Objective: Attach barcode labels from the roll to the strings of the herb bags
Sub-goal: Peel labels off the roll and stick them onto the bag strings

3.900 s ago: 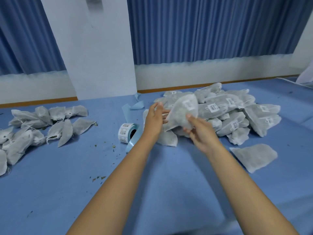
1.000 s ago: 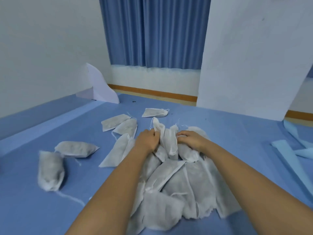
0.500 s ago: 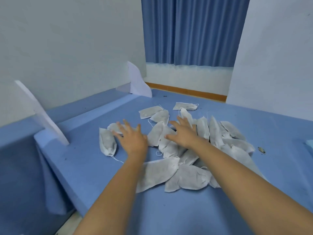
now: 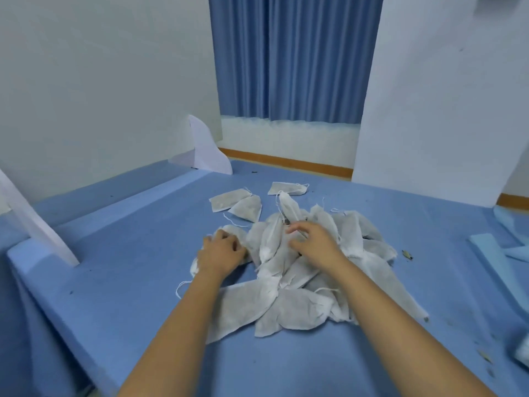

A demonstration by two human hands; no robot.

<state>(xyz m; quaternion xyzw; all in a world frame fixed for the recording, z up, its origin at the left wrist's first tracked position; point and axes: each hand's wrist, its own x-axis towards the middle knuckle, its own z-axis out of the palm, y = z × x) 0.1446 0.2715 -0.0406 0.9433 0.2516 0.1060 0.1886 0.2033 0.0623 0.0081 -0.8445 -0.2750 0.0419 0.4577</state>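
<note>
Your left hand [image 4: 221,255] grips a herb bag [image 4: 195,267] at the pile's [image 4: 300,308] left edge; your right hand [image 4: 315,244] curls its fingers [image 4: 294,228] over the pile, grasp indeterminate.

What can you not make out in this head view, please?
- Head view, left hand: its back hides the fingertips, so any grip on the herb bag beneath is unclear.
- Right hand: blurred fingers; a pinch cannot be told.
- Pile of herb bags: lower bags covered by upper ones.
- Pale object: cut off by the right edge.
</note>
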